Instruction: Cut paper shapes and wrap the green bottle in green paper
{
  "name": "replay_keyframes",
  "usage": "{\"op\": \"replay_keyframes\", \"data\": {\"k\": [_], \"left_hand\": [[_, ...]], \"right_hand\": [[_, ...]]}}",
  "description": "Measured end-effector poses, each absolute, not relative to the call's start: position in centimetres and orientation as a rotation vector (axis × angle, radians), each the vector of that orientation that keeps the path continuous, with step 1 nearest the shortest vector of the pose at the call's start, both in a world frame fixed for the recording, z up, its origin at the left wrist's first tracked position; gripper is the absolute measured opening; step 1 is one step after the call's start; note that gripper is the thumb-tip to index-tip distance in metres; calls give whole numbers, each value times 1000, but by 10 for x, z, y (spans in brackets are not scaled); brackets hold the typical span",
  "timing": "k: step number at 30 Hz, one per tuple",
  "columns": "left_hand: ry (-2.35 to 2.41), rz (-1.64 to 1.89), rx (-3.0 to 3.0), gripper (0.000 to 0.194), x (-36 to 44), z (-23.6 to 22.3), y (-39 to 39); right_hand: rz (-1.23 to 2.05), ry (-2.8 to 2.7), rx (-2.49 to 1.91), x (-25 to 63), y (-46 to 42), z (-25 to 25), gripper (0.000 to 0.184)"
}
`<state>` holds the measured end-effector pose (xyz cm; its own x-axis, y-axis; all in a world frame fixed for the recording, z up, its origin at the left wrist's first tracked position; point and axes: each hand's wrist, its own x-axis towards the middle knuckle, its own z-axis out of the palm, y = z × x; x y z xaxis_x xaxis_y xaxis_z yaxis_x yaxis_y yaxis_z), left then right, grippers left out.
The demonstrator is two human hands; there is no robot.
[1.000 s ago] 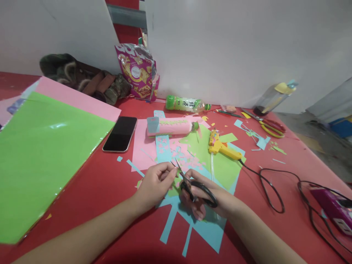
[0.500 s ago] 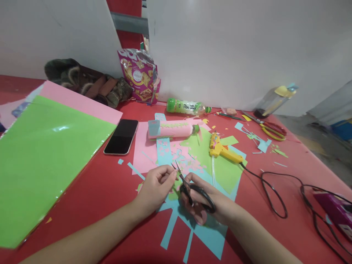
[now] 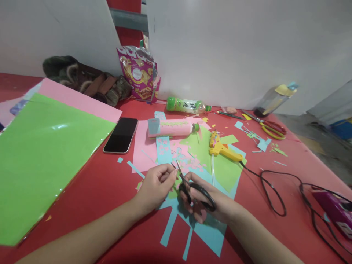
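Observation:
My right hand (image 3: pixel 202 198) grips a pair of scissors (image 3: pixel 180 170) with black handles, fingers through the loops. The blades are parted and point away from me, beside the fingertips of my left hand (image 3: pixel 158 185). Those fingers are pinched on a small paper piece, mostly hidden, with a bit of green showing near the blades. Below both hands lie blue paper (image 3: pixel 210 234) with cut strips and scattered pink and green paper cut-outs. Just beyond them, a pink-wrapped bottle (image 3: pixel 176 129) with a green cap lies on its side on pink paper (image 3: pixel 141 146).
A yellow glue gun (image 3: pixel 225 152) with a black cord (image 3: pixel 275 172) lies right. Left are a phone (image 3: pixel 121 135) and a green sheet pack (image 3: pixel 55 157). Behind stand a snack bag (image 3: pixel 139 75) and a lying green bottle (image 3: pixel 184 105). Yellow-red handled scissors (image 3: pixel 272 130) lie far right.
The scissor blades are spread slightly wider than before. My hands stay almost in the same place, and the view has shifted slightly.

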<state>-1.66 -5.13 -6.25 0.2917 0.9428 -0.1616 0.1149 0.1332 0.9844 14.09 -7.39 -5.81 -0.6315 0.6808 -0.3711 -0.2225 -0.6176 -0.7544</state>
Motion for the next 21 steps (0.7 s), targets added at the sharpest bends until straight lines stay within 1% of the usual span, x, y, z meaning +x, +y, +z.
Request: {"op": "replay_keyframes", "data": {"k": [3, 12, 21], "left_hand": [[1116, 822, 1302, 25, -16, -63, -51], [1127, 832, 1273, 25, -17, -62, -53], [1174, 891, 1268, 26, -13, -63, -55]], "right_hand": [[2251, -957, -917, 141, -74, -57, 35], [2204, -1026, -966, 139, -75, -56, 36], [2160, -953, -947, 129, -80, -59, 38]]}}
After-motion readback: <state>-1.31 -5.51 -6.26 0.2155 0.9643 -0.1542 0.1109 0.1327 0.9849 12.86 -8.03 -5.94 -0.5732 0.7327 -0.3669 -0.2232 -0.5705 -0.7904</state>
